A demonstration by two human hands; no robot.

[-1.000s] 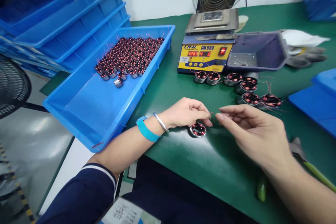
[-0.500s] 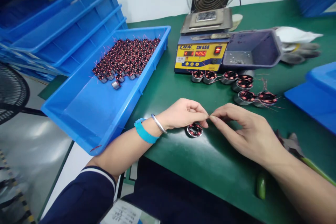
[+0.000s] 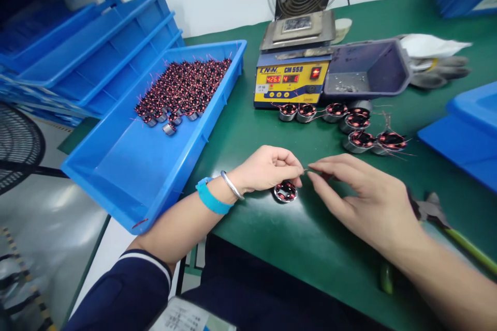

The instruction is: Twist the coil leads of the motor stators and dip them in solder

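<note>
Coil: one metal-rimmed copper coil (image 3: 286,192) sits on the worktop (image 3: 279,240), just below the left hand's fingers, its round opening facing up.
Wire: a thin end (image 3: 306,169) pokes from the left fingertips toward the right ones.
Left hand: the left hand (image 3: 267,168) is closed in a pinch of thumb and forefinger on the wire.
Right hand: the right hand (image 3: 373,201) has thumb and forefinger slightly parted at the wire's tip; whether they touch it cannot be told.
Cutters: the cutters (image 3: 433,210) lie beside the right forearm, partly hidden by it.
Loose coils: a short row of coils (image 3: 336,110) stands beyond the hands, before the yellow-fronted machine (image 3: 287,83).
Purple bin: the bin (image 3: 388,64) stands right of the machine, bits of metal inside.
Blue tray: the tray (image 3: 128,160) at left holds many similar coils, heaped toward its far end.
</note>
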